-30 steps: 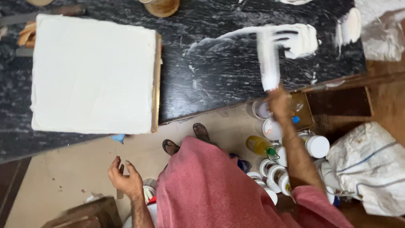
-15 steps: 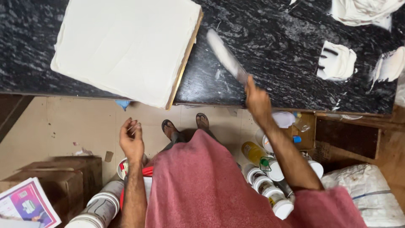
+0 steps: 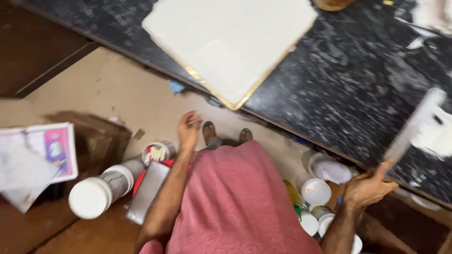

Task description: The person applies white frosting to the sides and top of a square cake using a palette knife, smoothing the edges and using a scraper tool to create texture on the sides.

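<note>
My right hand [image 3: 368, 187] grips the handle of a wide flat spreading knife [image 3: 413, 126] smeared with white paste, its blade lying over the black stone counter [image 3: 358, 89] beside a white paste patch [image 3: 435, 134]. My left hand [image 3: 189, 130] hangs free below the counter edge, fingers loosely apart, holding nothing. A square white-coated board [image 3: 230, 42] with a golden edge lies on the counter, one corner jutting past the edge above my left hand.
Several white tubs and lids [image 3: 316, 190] stand on the floor by my right leg. At the left lie a white-capped jar [image 3: 96, 193], a grey flat tin [image 3: 148, 190], a small can [image 3: 157, 151] and a cardboard box with printed paper [image 3: 40, 157].
The view has swung left and tilted. My right hand drew the knife back toward the counter's edge at the right. My left hand stays low and empty.
</note>
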